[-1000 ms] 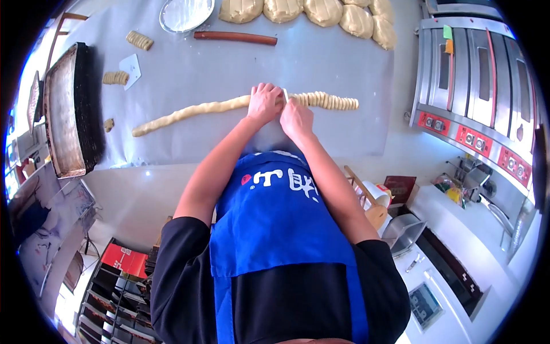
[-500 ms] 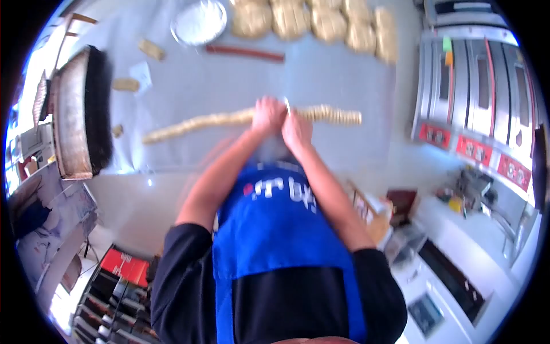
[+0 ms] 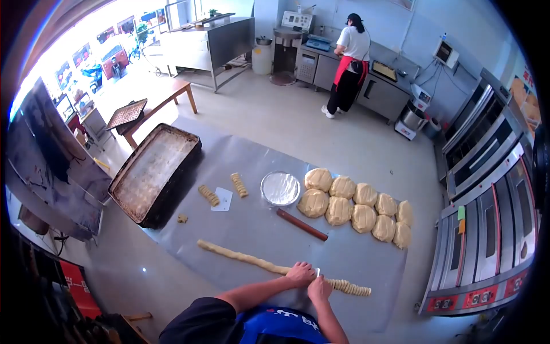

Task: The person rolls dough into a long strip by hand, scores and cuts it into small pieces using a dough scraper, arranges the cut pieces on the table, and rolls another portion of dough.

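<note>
Two short sliced rolls [image 3: 238, 185] lie leftward. One dough rope [image 3: 243, 256] runs smooth across the table [image 3: 258, 229] to my left hand [image 3: 301, 274], palm down; I can't tell how tightly it grips. My right hand [image 3: 319, 289] pinches a white cutter [image 3: 318, 272]; rightward, thin slices. Ten dough mounds [image 3: 363, 218] sit beyond.

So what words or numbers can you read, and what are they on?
Nothing I can read for sure.
Blue apron: white marks, too small.
Red board, lower left: pale marks, too blurred.
Oven's red panels: marks too small.
Wall poster, right: red marks, too small.
Back machine's panel: too small.
</note>
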`<state>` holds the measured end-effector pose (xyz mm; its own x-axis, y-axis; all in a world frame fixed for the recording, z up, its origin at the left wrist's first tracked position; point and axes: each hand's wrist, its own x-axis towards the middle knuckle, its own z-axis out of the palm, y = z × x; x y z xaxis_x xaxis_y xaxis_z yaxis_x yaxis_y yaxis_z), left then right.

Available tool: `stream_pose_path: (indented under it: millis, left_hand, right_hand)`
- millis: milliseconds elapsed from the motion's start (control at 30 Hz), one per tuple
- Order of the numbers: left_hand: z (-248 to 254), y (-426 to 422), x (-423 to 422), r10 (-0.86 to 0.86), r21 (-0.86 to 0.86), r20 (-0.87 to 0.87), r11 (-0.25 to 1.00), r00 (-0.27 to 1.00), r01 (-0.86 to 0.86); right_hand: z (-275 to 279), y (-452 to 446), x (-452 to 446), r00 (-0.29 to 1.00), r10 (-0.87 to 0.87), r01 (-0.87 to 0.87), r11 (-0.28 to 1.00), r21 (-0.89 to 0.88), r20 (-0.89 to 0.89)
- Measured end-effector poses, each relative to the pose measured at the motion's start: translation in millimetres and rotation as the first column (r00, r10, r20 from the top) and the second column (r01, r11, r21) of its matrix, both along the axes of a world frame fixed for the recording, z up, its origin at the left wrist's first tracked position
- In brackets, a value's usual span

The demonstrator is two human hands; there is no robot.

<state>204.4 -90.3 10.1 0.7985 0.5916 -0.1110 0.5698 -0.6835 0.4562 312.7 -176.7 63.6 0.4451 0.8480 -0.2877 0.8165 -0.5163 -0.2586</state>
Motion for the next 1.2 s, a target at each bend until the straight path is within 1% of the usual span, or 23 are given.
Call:
stream_pose_path:
  millis: [133, 167, 200, 233, 267, 300, 333, 367, 467, 500, 533, 567, 633, 667, 733, 767, 867, 933, 967, 1000, 1067, 1133, 1200]
  left_hand:
    - [-9.0, -1.1, 1.8, 0.011, 0.035, 0.056, 0.999, 0.998, -0.013]
    - [-12.2, -0.9, 2.0, -0.022, 0.056, 0.01, 0.998, 1.0, 0.021]
    - [-39.8, -1.2, 15.5, 0.07, -0.029, -0.111, 0.997, 0.991, -0.073]
    - [-35.4, -3.1, 12.1, 0.029, 0.062, -0.099, 0.998, 0.995, -0.023]
    - [-6.4, -1.1, 10.5, 0.113, -0.037, -0.098, 0.992, 0.989, -0.117]
    - [-4.9, 0.1, 9.2, 0.112, -0.037, -0.125, 0.992, 0.986, -0.118]
    - [-5.8, 3.6, 9.4, 0.072, -0.076, -0.144, 0.994, 0.987, -0.084]
    - [-32.6, 0.8, 7.0, 0.107, -0.052, -0.066, 0.992, 0.992, -0.111]
    - [-11.1, 8.4, -2.2, 0.001, -0.064, -0.014, 0.998, 1.0, -0.002]
    - [-8.1, 6.1, -6.6, -0.011, -0.03, 0.104, 0.999, 0.994, 0.015]
    - [-8.9, 3.9, -10.7, -0.012, 0.019, 0.227, 1.0, 0.974, 0.008]
    - [-6.9, 4.0, -8.3, -0.02, 0.001, 0.231, 1.0, 0.973, 0.02]
    - [-9.7, -0.5, -7.8, -0.097, 0.135, 0.201, 0.988, 0.975, 0.071]
    - [-12.6, 0.7, -4.5, -0.1, 0.123, 0.201, 0.989, 0.974, 0.076]
    - [-20.5, 2.0, -1.7, -0.143, 0.142, 0.203, 0.983, 0.969, 0.116]
    - [-22.0, 1.5, -2.2, -0.129, 0.132, 0.218, 0.986, 0.967, 0.101]
    - [1.8, 3.1, -1.1, -0.032, 0.025, 0.272, 0.999, 0.962, 0.027]
    - [-4.2, 5.4, -1.9, 0.037, -0.07, 0.3, 0.997, 0.953, -0.017]
    - [-7.0, 7.3, -1.2, 0.118, -0.157, 0.334, 0.985, 0.935, -0.068]
    - [-9.0, 7.0, -1.9, 0.121, -0.162, 0.332, 0.984, 0.936, -0.07]
    - [-10.4, 9.7, -2.6, 0.11, -0.174, 0.296, 0.983, 0.949, -0.059]
    - [-9.0, 10.7, -0.9, 0.115, -0.185, 0.293, 0.981, 0.949, -0.062]
    - [-10.1, 9.7, 0.0, 0.129, -0.199, 0.289, 0.977, 0.949, -0.072]
  right_hand:
    - [-8.0, -1.8, 5.7, 0.999, -0.016, 0.015, 0.999, 0.034, 0.038]
    - [-16.4, -3.3, 10.2, 0.998, -0.022, 0.02, 0.999, 0.045, 0.051]
    - [-22.8, -6.7, 13.0, 0.996, -0.062, 0.058, 0.997, 0.053, 0.069]
    - [-19.7, -10.5, 16.7, 0.998, -0.039, 0.038, 0.999, 0.019, 0.049]
    - [-23.0, -16.3, 23.5, 0.999, -0.02, 0.018, 0.997, 0.072, 0.037]
    - [-26.2, -25.1, 26.8, 0.998, -0.063, 0.058, 0.967, 0.248, 0.011]
    - [-18.0, -30.9, 31.5, 0.998, -0.064, 0.058, 0.939, 0.339, 0.007]
    - [-22.4, -40.3, 38.3, 0.997, -0.072, 0.068, 0.927, 0.369, -0.003]
    - [2.8, -52.5, 42.1, 0.969, -0.202, 0.248, 0.787, 0.565, -0.143]
    - [19.8, -54.8, 42.1, 0.867, -0.337, 0.478, 0.77, 0.423, -0.367]
    - [26.1, -57.4, 40.3, 0.699, -0.457, 0.661, 0.707, 0.253, -0.549]
    - [23.5, -58.8, 38.4, 0.696, -0.475, 0.668, 0.703, 0.243, -0.539]
    - [22.9, -64.8, 34.2, 0.385, -0.37, 0.899, 0.36, 0.252, -0.846]
    - [23.6, -69.7, 40.3, 0.382, -0.382, 0.901, 0.358, 0.247, -0.841]
    - [24.0, -82.4, 46.3, 0.163, -0.403, 0.926, 0.378, -0.001, -0.9]
    - [24.1, -86.8, 44.6, 0.152, -0.408, 0.929, 0.37, -0.01, -0.9]
    - [14.0, -83.9, 45.2, 0.212, -0.439, 0.911, 0.412, 0.015, -0.873]
    - [1.9, -81.9, 38.3, 0.494, -0.411, 0.77, 0.616, 0.165, -0.766]
    - [-3.8, -79.8, 36.5, 0.822, -0.33, 0.524, 0.757, 0.39, -0.464]
    - [6.4, -69.5, 25.4, 0.842, -0.323, 0.495, 0.782, 0.379, -0.432]
    - [8.8, -53.1, 13.0, 0.975, -0.187, 0.22, 0.856, 0.468, -0.116]
    - [16.0, -39.1, 4.0, 0.987, -0.138, 0.159, 0.865, 0.476, -0.078]
    - [11.1, -30.2, 3.5, 0.999, -0.053, 0.052, 0.955, 0.294, -0.003]
